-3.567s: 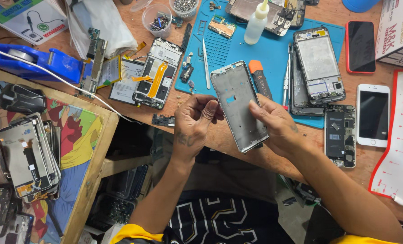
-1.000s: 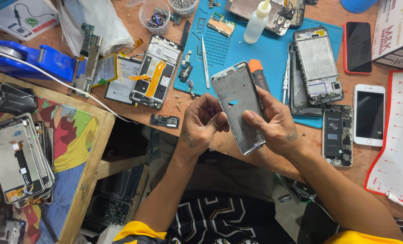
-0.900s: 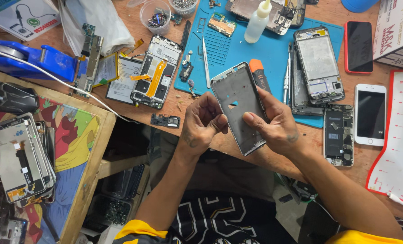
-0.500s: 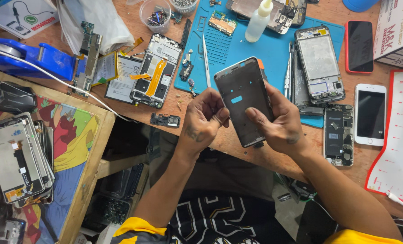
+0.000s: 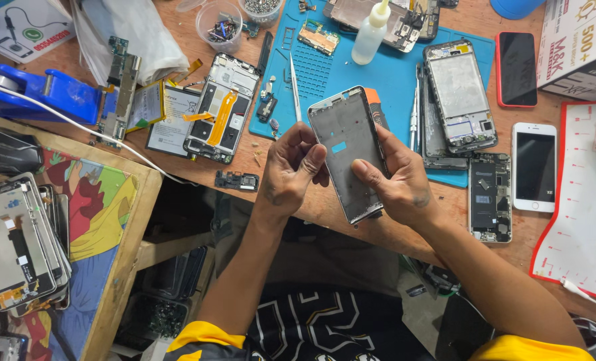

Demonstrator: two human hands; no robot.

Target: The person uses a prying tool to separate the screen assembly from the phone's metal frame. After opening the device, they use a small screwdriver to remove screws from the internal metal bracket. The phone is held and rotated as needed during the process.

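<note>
Flipped since half a second earlier, the phone frame (image 5: 348, 150) now showed its grey inner side, not the dark screen. Right hand (image 5: 398, 180) clasped its lower edge; left hand (image 5: 291, 170) pinched the left side above the blue mat (image 5: 391, 73).

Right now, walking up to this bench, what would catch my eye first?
First, the two hands at the centre: the left hand and right hand hold a grey phone frame between them above the table edge. Behind it lies a bright blue work mat strewn with opened phones and a small squeeze bottle. At far left, a stack of phone screens sits on a colourful board.
</note>
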